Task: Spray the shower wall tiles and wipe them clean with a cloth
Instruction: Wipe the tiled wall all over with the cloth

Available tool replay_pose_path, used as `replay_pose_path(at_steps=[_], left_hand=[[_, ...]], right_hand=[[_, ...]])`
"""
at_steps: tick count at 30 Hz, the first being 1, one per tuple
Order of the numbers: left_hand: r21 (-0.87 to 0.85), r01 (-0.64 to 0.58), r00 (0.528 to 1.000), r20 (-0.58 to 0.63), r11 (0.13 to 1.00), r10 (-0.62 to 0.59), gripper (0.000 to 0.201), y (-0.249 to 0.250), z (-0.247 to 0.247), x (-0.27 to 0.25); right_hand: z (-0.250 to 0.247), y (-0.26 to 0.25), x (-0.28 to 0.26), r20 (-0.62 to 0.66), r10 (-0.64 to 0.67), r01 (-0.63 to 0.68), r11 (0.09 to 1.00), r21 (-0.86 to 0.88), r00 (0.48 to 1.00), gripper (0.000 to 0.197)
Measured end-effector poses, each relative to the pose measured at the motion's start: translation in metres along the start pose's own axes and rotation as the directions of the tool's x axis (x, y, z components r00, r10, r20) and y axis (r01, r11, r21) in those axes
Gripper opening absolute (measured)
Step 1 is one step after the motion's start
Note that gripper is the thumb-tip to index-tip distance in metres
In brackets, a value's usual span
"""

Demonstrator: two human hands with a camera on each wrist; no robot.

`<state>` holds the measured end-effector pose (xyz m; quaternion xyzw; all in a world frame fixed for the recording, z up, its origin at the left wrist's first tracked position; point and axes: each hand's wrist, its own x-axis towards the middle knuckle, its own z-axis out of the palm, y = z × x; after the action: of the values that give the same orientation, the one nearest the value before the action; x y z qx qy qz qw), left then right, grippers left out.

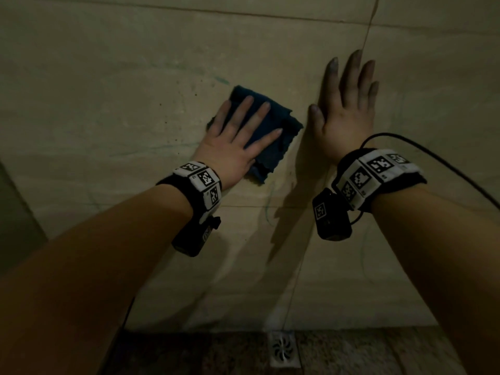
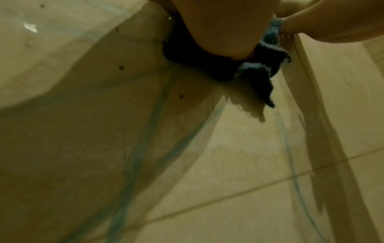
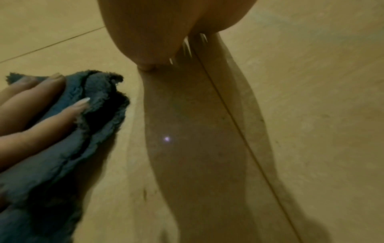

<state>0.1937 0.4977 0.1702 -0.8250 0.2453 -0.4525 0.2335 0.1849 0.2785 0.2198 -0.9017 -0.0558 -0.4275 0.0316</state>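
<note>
Nearest you, at the foot of the wall, the floor drain [image 1: 283, 349] sits in the dark floor; no bottle, bucket or other container shows in any view, so you have nothing to check for contents. Higher up, your left hand [image 1: 238, 136] lies flat with straight, spread fingers, pressing the folded dark blue cloth [image 1: 273, 131] against the beige wall tiles [image 1: 108, 77]. Your right hand [image 1: 343, 109] rests just beside the cloth, palm on the tile, fingers straight and holding nothing. By the look of it you are in the wiping stage: the left wrist view shows bluish streaks [image 2: 133, 156] running down the tile below the cloth, and the head view shows faint blue marks above and left of it, so spraying seems done here and those runs are left to wipe
</note>
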Motion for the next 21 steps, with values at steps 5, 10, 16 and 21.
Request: replay_pose_path(at_steps=[5, 10, 16, 21], left_hand=[[0.015, 0.023, 0.991, 0.129, 1.0, -0.025, 0.085, 0.008, 0.0, -0.011], [-0.028, 0.099, 0.983, 0.16, 0.995, -0.093, 0.075, 0.014, -0.003, -0.009], [-0.068, 0.144, 0.988, 0.066, 0.987, -0.139, 0.075, 0.006, -0.011, 0.009], [-0.149, 0.231, 0.973, 0.055, 0.961, -0.226, 0.074, 0.015, -0.012, 0.014]], right_hand=[[0.002, 0.004, -0.013, 0.1, -0.018, 0.019, 1.0, -0.012, 0.995, 0.073], [0.002, 0.007, -0.018, 0.163, -0.026, 0.03, 0.999, -0.021, 0.986, 0.081], [0.007, 0.008, -0.018, 0.133, -0.039, 0.04, 0.999, -0.007, 0.99, 0.08], [0.019, 0.009, -0.022, 0.024, -0.053, 0.053, 0.998, 0.017, 0.998, 0.075]])
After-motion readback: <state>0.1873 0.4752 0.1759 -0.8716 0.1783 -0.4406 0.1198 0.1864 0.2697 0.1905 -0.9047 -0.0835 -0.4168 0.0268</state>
